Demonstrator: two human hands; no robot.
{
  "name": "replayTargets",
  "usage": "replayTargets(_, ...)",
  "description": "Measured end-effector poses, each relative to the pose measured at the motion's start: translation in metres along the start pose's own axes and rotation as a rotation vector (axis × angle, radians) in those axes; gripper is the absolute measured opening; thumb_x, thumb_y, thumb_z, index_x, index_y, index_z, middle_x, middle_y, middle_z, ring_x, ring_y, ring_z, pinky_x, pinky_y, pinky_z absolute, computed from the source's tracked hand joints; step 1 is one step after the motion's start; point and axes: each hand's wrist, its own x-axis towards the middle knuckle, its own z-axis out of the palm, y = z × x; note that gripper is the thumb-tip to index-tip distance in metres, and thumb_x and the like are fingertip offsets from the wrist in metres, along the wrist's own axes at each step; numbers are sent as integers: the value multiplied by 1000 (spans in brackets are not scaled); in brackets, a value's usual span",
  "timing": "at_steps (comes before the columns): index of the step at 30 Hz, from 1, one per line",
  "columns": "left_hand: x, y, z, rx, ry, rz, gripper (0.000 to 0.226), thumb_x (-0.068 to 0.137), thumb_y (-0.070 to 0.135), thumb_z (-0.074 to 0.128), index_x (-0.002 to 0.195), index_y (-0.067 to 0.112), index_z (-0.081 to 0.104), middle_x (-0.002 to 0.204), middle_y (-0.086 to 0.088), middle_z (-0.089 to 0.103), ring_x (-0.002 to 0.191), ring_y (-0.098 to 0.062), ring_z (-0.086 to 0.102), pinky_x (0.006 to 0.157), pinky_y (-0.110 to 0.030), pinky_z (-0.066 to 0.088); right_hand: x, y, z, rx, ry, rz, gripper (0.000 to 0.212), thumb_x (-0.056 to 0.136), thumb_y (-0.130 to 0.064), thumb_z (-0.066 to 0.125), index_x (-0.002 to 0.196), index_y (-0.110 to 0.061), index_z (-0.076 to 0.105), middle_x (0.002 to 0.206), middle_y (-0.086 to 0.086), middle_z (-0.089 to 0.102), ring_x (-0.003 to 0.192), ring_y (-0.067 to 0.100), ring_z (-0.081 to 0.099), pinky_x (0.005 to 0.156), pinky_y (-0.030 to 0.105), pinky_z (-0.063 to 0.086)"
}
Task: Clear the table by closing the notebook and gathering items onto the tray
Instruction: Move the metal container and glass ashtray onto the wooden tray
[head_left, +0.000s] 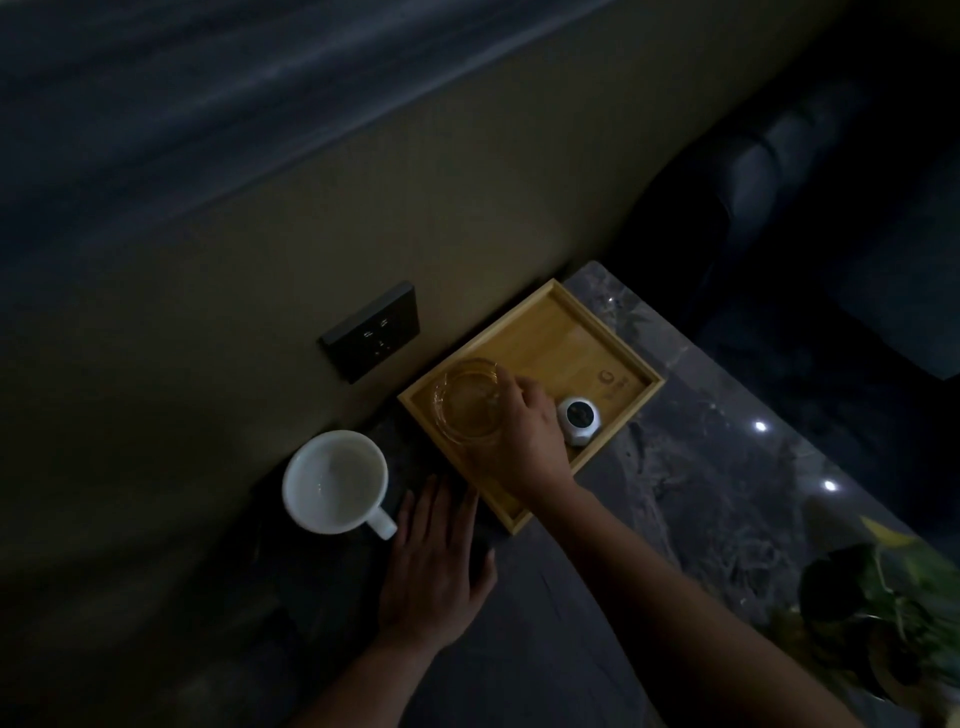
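View from the head camera in dim light; positions are given relative to the wooden tray (561, 343). Nearest the viewer, well to the right of the tray, a green potted plant (878, 608) stands on the dark marbled table (701, 493). Near the tray's near-left corner, the left hand (434, 582) lies palm down on the tabletop, fingers straight and spread, grasping nothing; the surface beneath it is too dark to tell what, if anything, lies under the palm. Just left of the tray, beyond the left fingertips, a white mug (335, 480) stands upright on the table, its handle turned toward the left hand. The right forearm crosses the tray's near rim, and the right hand (524, 436) is inside the tray, fingers curled over the rim of a clear glass dish (462, 402), which it grips at the dish's right side. The dish occupies the tray's left part; whether its base touches the tray floor cannot be told. Just right of the right hand, inside the tray, sits a small white round object (578, 414) with a dark top. Behind the tray's left corner, a dark wall socket (371, 330) is set in the beige wall (311, 234). Far right of the tray stands a dark upholstered seat (779, 171).
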Motion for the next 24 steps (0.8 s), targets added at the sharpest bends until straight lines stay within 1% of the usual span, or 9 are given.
replayTargets(2, 0, 0, 0, -6, 3, -1, 76, 90, 51, 45, 153, 17, 19, 152, -17, 36, 147, -30, 21, 120, -52, 16, 4, -2, 1, 4, -7, -20, 102, 74, -33, 82, 153, -24, 18, 148, 10, 32, 129, 29, 38, 99, 37, 42)
replayTargets(5, 0, 1, 0, -12, 16, 2, 76, 90, 51, 44, 153, 17, 19, 152, -17, 37, 147, -30, 22, 119, -52, 17, 6, -2, 1, 8, -2, -32, 103, 72, -35, 83, 153, -24, 20, 145, 10, 35, 125, 27, 40, 98, 38, 46)
replayTargets(8, 0, 1, -1, 5, 13, -1, 76, 90, 51, 44, 153, 16, 19, 152, -18, 37, 147, -30, 23, 120, -51, 17, 6, 0, 1, 0, -1, -45, 104, 72, -35, 84, 152, -25, 19, 144, 10, 35, 126, 27, 40, 98, 39, 46)
replayTargets(13, -1, 1, -2, 8, 12, 4, 75, 91, 51, 44, 153, 15, 20, 152, -19, 37, 147, -31, 23, 119, -52, 18, 8, 0, 1, 5, -5, -40, 102, 71, -38, 83, 152, -24, 22, 143, 11, 36, 124, 28, 41, 96, 36, 45)
replayTargets(18, 0, 3, -5, 16, 10, 3, 75, 89, 49, 48, 152, 14, 24, 150, -20, 39, 145, -33, 27, 119, -52, 20, 3, -2, -4, 4, -42, -13, 105, 72, -38, 84, 153, -25, 19, 149, 11, 32, 130, 29, 38, 103, 41, 44)
replayTargets(20, -1, 1, -5, 15, 17, 13, 74, 89, 47, 49, 150, 13, 27, 149, -21, 40, 144, -34, 28, 118, -52, 20, -7, -4, -11, 32, 6, 1, 97, 75, -38, 82, 152, -24, 24, 148, 12, 36, 130, 29, 40, 104, 41, 43)
replayTargets(22, 0, -1, -4, 14, 33, 23, 73, 88, 47, 50, 149, 12, 30, 149, -23, 40, 142, -36, 30, 118, -53, 20, -26, -2, -19, 58, 89, -7, 86, 79, -33, 79, 150, -22, 31, 141, 11, 45, 125, 28, 45, 102, 41, 45)
replayTargets(24, 1, -2, 0, 16, 60, 34, 72, 87, 47, 49, 147, 11, 33, 147, -25, 41, 139, -40, 33, 117, -54, 20, -50, 5, -28, 80, 144, 18, 76, 83, -31, 75, 147, -19, 37, 138, 10, 49, 124, 27, 47, 101, 40, 45)
